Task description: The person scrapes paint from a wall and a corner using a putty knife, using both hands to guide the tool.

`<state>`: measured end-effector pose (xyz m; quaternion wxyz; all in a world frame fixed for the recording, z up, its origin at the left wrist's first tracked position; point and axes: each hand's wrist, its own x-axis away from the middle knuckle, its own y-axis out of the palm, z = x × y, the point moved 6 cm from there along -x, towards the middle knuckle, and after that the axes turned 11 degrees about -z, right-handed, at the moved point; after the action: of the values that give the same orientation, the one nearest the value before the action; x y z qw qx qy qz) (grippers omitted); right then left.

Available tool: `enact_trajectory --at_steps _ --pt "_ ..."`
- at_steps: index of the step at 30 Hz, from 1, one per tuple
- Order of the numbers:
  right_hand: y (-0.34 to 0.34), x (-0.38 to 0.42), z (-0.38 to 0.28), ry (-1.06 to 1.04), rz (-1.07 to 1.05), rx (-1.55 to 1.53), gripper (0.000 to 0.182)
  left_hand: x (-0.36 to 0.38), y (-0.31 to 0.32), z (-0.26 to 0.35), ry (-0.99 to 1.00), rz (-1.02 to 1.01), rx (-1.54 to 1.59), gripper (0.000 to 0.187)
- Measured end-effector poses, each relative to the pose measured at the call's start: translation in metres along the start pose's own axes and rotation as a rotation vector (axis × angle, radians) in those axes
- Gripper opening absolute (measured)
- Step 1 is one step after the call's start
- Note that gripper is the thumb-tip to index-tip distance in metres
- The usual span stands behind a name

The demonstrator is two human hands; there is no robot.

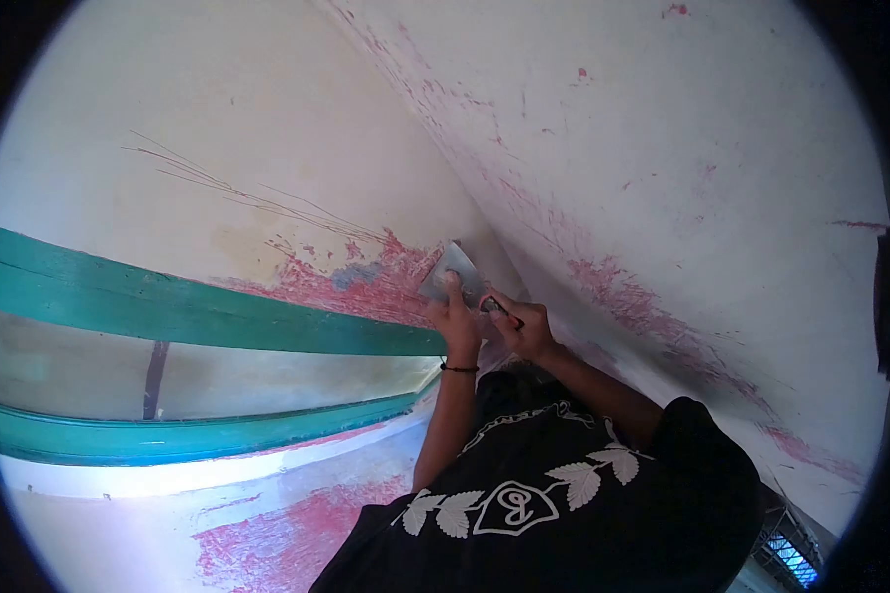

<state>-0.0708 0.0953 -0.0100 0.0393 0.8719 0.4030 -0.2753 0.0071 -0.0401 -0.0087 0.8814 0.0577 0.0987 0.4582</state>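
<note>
1 metal scraper (452, 271), blade flat against the wall (267, 109), right at the inside corner where it meets the second wall (712, 148). 2 hands on it, both raised. Left hand (453, 318) is on the blade: fingers pressed against the lower face of the steel, palm mostly closed around its edge. Right hand (524, 326) is fisted around the dark handle (499, 309), which sticks out just right of the blade; grip looks fully closed, though the fingers are small and partly hidden here.

1 thin black band (459, 369) on the left wrist. Black shirt (564, 494) with a white leaf print fills the bottom of the view.

Blade sits on a patch of exposed pink-red undercoat (366, 282), cream paint around it. More pink patches: 1 long streak running down the second wall, 1 large patch at the bottom left. Thin scratch lines fan out on the cream paint above left of the blade.

2 green wooden frame bars (168, 306), 1 just below the blade, 1 lower, pane between them.
</note>
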Motion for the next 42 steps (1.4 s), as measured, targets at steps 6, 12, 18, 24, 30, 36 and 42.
enact_trajectory --at_steps 6,12,18,24,30,36,42 --pt "-0.003 -0.014 -0.021 0.013 -0.012 0.005 0.044 -0.004 0.017 0.043 0.058 -0.024 0.081 0.031" --pt "0.002 -0.002 0.006 0.013 -0.039 0.016 0.043 -0.003 0.002 0.010 0.000 -0.013 -0.101 0.037" --pt "0.001 -0.008 -0.011 0.071 -0.067 0.010 0.042 -0.001 0.000 0.015 0.020 0.043 -0.054 0.035" --pt "0.002 0.001 0.003 0.081 -0.078 0.023 0.040 -0.001 -0.001 0.013 -0.033 0.030 -0.138 0.031" --pt "0.003 0.001 0.004 0.136 -0.095 0.030 0.039 -0.001 0.003 0.012 0.061 0.071 -0.052 0.030" --pt "0.004 0.012 0.008 0.098 -0.054 0.028 0.041 0.008 -0.001 0.003 -0.022 0.088 -0.031 0.029" --pt "0.000 -0.005 0.000 0.087 -0.061 0.064 0.038 -0.007 0.004 0.017 0.057 0.066 -0.098 0.031"
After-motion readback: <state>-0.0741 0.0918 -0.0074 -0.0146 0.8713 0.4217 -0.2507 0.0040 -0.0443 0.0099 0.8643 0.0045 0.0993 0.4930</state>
